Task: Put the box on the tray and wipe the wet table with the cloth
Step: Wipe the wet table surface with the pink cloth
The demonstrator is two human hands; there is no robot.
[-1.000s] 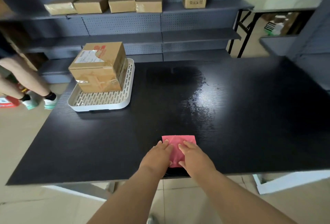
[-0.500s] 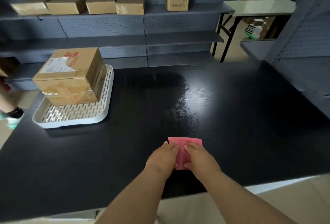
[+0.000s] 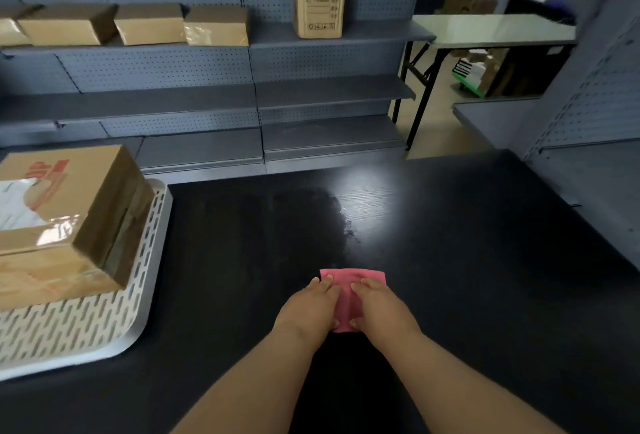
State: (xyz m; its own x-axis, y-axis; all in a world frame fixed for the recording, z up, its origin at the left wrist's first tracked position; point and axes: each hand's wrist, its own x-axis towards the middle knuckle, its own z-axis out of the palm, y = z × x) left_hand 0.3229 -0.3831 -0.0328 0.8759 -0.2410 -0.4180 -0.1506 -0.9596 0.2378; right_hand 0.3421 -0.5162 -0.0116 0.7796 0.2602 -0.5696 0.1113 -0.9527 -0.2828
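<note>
A folded pink cloth (image 3: 346,295) lies flat on the black table (image 3: 467,277), near its middle. My left hand (image 3: 306,309) presses on the cloth's left side and my right hand (image 3: 379,307) on its right side, fingers fairly straight and pointing away from me. Just beyond the cloth spreads a wet patch (image 3: 332,219) that glints in the light. At the left stands a taped cardboard box (image 3: 69,219) on a white slotted tray (image 3: 114,312).
Grey pegboard shelving (image 3: 256,97) runs behind the table, with several cardboard boxes (image 3: 145,23) on the top shelf. A folding table (image 3: 491,30) stands at the back right. More grey shelving (image 3: 588,115) borders the table's right side.
Both hands have slid the cloth forward toward the wet patch. The view has moved closer and to the right, so the tray and box now sit at the left edge.
</note>
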